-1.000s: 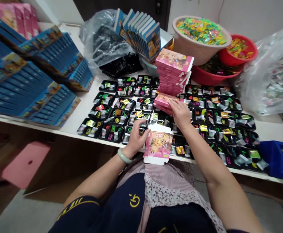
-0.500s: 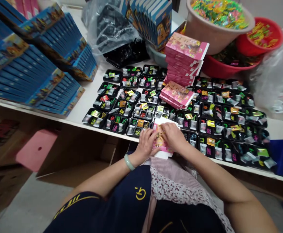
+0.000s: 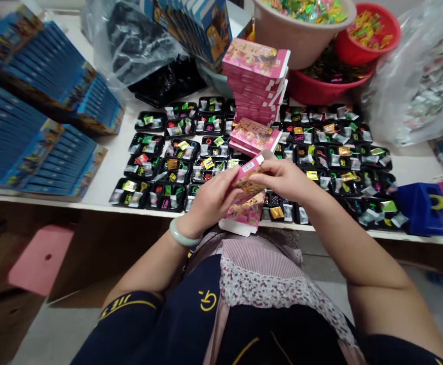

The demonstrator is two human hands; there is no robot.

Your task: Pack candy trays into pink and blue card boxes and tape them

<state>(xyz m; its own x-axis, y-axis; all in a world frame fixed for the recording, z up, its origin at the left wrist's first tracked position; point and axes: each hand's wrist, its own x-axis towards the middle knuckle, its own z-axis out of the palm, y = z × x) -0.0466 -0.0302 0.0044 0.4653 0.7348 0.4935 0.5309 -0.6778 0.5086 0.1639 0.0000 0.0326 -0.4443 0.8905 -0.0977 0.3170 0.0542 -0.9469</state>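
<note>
Tabletop (image 3: 118, 158): evenly lit in cool indoor light from above, pale and fairly bright.
Cardboard (image 3: 92, 248): dim beneath the table edge, its detail sunk in brown shadow.
Black plastic (image 3: 172, 83): streaked with small white highlights.
Foil wrappers (image 3: 277, 212): tiny bright glints, prints too small to read.
Left hand (image 3: 214, 198) and right hand (image 3: 284, 177): well lit, edges slightly soft.
Barcode (image 3: 249, 166): a pale patch, digits illegible.
Blue boxes (image 3: 16, 144): slanted and stretched by the wide lens, smeared toward the left edge.
Clear bag (image 3: 434, 114): milky sheen, contents blurred.
</note>
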